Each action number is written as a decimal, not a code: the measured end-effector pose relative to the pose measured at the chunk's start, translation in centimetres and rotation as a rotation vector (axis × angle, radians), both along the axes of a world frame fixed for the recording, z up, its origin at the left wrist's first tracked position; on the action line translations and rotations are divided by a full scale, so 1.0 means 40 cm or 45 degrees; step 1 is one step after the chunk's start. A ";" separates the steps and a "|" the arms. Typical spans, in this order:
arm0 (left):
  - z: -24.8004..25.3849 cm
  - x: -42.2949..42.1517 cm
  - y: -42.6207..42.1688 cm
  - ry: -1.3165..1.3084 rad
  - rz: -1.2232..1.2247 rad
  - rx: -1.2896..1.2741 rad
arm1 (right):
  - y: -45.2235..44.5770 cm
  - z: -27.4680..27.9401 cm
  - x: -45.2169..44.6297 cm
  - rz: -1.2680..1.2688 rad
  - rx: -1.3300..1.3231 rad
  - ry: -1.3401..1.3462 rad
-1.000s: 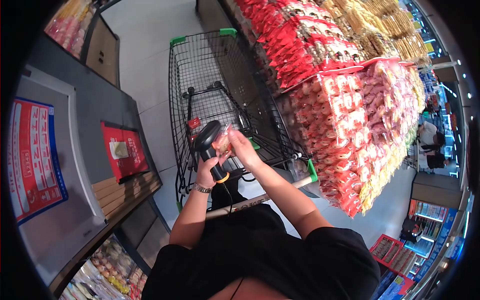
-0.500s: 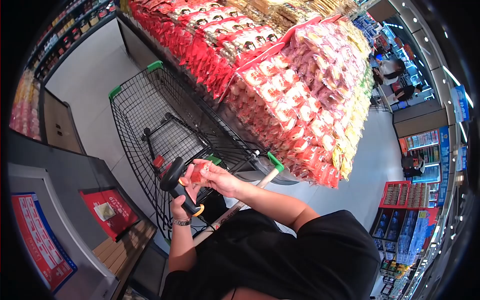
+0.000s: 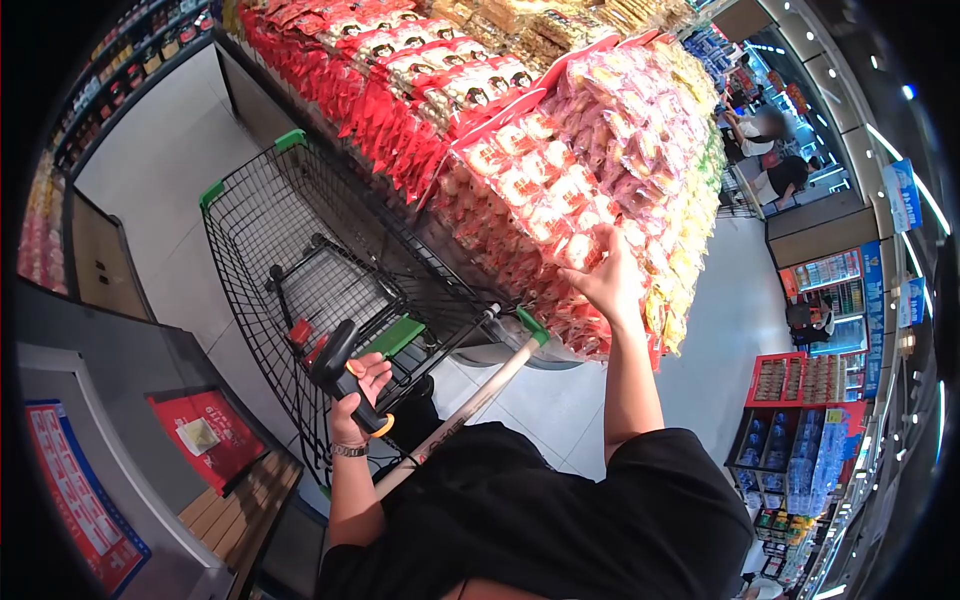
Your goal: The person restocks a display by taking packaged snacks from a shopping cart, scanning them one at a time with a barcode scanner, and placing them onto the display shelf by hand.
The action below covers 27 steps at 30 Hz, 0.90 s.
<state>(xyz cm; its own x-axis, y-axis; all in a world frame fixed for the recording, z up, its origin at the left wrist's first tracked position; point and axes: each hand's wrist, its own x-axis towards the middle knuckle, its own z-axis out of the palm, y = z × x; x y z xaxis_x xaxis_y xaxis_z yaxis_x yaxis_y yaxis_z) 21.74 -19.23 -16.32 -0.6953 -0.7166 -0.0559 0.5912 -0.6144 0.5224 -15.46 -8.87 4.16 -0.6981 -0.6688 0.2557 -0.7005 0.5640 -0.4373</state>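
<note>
My left hand holds a black and yellow barcode scanner above the handle end of the shopping cart. Its thumb wraps the scanner's grip while the other fingers stand partly apart. A watch with a metal band is on that wrist. My right hand is stretched out over the heap of small red-and-white snack packets, its thumb and fingers spread at the packets' surface. No single packet can be made out between those fingers. The black wire shopping cart stands in front of me with its green-cornered basket.
Purple packets and red bags fill the neighbouring parts of the display. A red cloth sign hangs on the left beside a wooden slatted ledge. People stand far off at the upper right; shelves of bottled drinks are on the right.
My right hand has left the left hand, where it held a small red packet, and has reached out to the snack display. The scanner stays in my left hand. The view has shifted slightly.
</note>
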 end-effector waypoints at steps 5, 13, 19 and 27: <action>-0.007 0.007 -0.002 -0.010 0.010 0.030 | 0.004 -0.053 -0.059 -0.063 0.064 -0.040; -0.007 0.010 0.004 0.014 -0.005 0.040 | 0.011 -0.078 -0.077 0.006 0.075 0.081; 0.003 0.002 0.007 -0.017 -0.018 0.025 | 0.021 -0.084 -0.060 0.060 -0.052 0.216; -0.003 -0.004 0.011 -0.025 -0.035 0.004 | 0.031 -0.113 -0.057 0.065 0.039 0.170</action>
